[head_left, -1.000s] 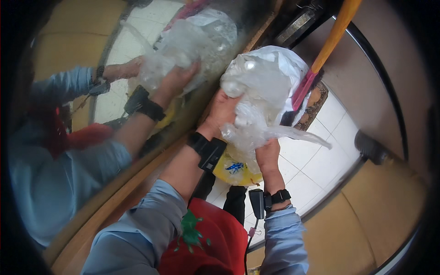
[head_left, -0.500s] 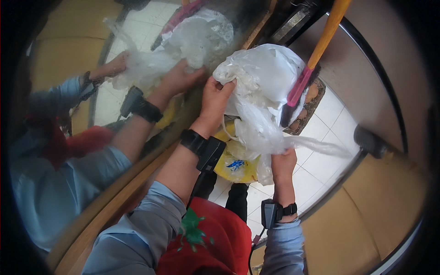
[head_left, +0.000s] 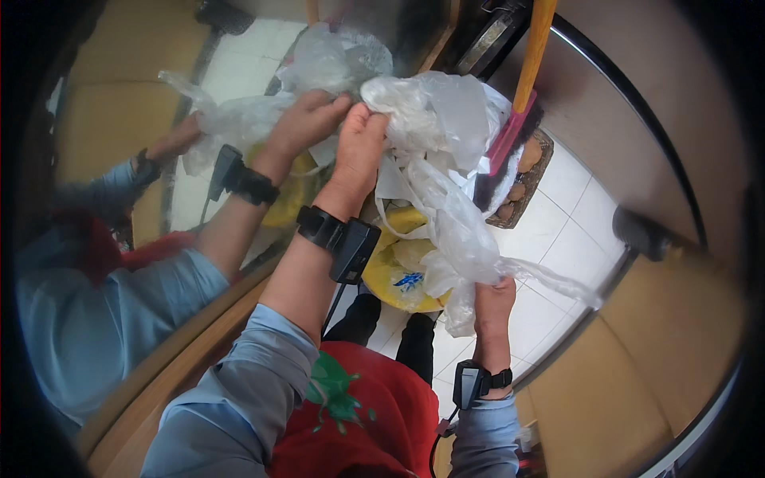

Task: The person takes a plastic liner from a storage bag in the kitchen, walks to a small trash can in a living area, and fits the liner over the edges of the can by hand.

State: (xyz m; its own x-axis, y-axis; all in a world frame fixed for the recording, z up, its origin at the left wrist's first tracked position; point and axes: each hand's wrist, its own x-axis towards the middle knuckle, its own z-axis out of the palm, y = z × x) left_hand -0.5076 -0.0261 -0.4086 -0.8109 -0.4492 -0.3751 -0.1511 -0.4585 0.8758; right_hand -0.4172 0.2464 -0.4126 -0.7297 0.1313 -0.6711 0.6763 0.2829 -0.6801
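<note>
Between my hands stretches a crumpled clear-white plastic bag [head_left: 454, 223]. My left hand [head_left: 360, 151] pinches its upper part, beside a bulging white bundle of plastic [head_left: 434, 103]. Lower and to the right, my right hand [head_left: 495, 307] is closed round the bag's other end, and a twisted strip of it sticks out past the fist to the right. Underneath is a yellow bag or container [head_left: 378, 279] with blue marks and more clear plastic on it; its exact kind is hard to tell.
A broom with a pink head [head_left: 510, 135] and wooden handle [head_left: 535, 52] leans behind the plastic. Beside it lies a brown patterned mat or basket [head_left: 532, 179] on white floor tiles [head_left: 566, 171]. A reflective panel [head_left: 119, 239] on the left mirrors my arms. Tan padded panels [head_left: 629, 350] stand at right.
My hands have drawn a little farther apart, the left up and leftward, the right slightly down. The plastic between them is pulled longer. Both keep their hold.
</note>
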